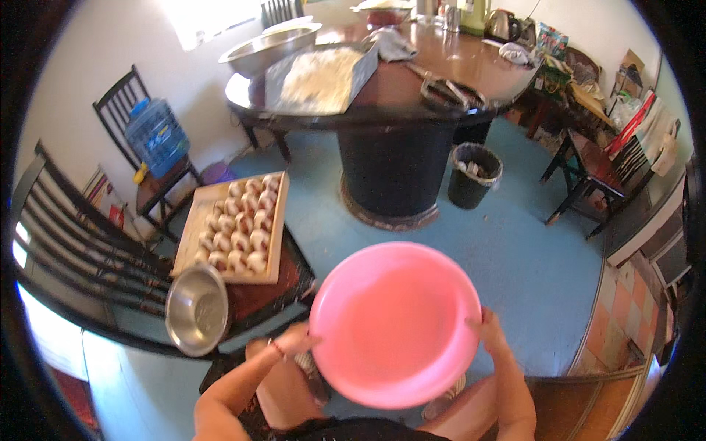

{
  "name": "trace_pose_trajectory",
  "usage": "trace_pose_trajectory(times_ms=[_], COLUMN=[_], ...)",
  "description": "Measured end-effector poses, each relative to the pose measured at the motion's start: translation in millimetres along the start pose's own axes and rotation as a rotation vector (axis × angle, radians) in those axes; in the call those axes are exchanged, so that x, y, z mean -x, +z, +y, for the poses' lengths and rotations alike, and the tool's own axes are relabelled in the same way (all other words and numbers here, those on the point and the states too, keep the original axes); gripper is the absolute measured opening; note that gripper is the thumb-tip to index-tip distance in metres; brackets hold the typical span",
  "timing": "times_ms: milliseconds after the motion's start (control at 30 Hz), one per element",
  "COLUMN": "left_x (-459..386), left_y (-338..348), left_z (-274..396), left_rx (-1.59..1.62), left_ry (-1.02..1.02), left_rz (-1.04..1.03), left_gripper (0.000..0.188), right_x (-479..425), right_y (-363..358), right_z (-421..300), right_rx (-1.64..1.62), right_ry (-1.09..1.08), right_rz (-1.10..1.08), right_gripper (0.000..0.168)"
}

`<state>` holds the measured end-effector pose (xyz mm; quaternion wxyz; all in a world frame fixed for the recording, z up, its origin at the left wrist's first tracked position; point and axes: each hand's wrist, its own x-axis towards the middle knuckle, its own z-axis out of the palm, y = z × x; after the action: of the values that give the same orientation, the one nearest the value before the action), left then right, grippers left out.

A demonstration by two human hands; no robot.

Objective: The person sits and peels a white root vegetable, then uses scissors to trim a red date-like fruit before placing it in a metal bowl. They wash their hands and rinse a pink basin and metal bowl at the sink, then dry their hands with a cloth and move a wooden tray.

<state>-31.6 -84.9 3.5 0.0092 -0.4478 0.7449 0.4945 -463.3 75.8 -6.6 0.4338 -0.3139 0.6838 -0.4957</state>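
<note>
A wide pink plastic basin (394, 325) is held between my two hands, above my knees. My left hand (298, 339) grips its left rim, with a red bracelet at the wrist. On the opposite rim is my right hand (486, 329), the thumb over the edge. Nothing solid shows inside the basin. To the left, a wooden tray (190, 231) holds several rows of pale dough rolls (242, 221) with darker filling. A steel bowl (197, 310) sits tilted at the tray's near corner, on or against the dark wooden chair (253, 306).
Ahead stands a round table (397, 88) with a floury dough sheet (320, 77), a steel basin (270, 49) and a dark pan-like utensil (452, 92). A lined bin (474, 176) is beside its pedestal. Chairs flank both sides; the left one bears a blue water jug (157, 135).
</note>
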Motion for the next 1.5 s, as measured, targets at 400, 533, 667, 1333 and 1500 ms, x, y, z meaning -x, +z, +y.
trace_pose_trajectory(times_ms=[400, 533, 667, 1333, 1500], left_x=[-13.9, -18.8, -31.8, 212.5, 202.4], left_y=[22.2, 6.2, -8.3, -56.9, -88.8], left_z=[45.6, 101.5, 128.8, 86.9, 12.7], left_rx=[0.631, 0.716, 0.497, 1.735, 1.916], left_ry=[-0.413, -0.408, -0.421, -1.092, -0.999], left_rz=[0.202, 0.236, 0.210, 0.757, 1.118], left_gripper=[0.027, 0.017, 0.004, 0.015, 0.032], right_x=[20.4, 37.1, 59.8, 216.4, 210.8], right_y=[-19.2, -43.5, -60.1, -128.3, -93.7], right_z=[-40.2, -93.8, -165.5, -285.5, -293.6], right_rx=[0.087, -0.055, -0.069, -0.364, -0.448], right_ry=[0.399, 0.446, 0.580, 0.771, 0.788], right_rz=[0.025, 0.021, 0.173, 0.694, 0.691], right_gripper=[0.027, 0.025, 0.022, 0.029, 0.036])
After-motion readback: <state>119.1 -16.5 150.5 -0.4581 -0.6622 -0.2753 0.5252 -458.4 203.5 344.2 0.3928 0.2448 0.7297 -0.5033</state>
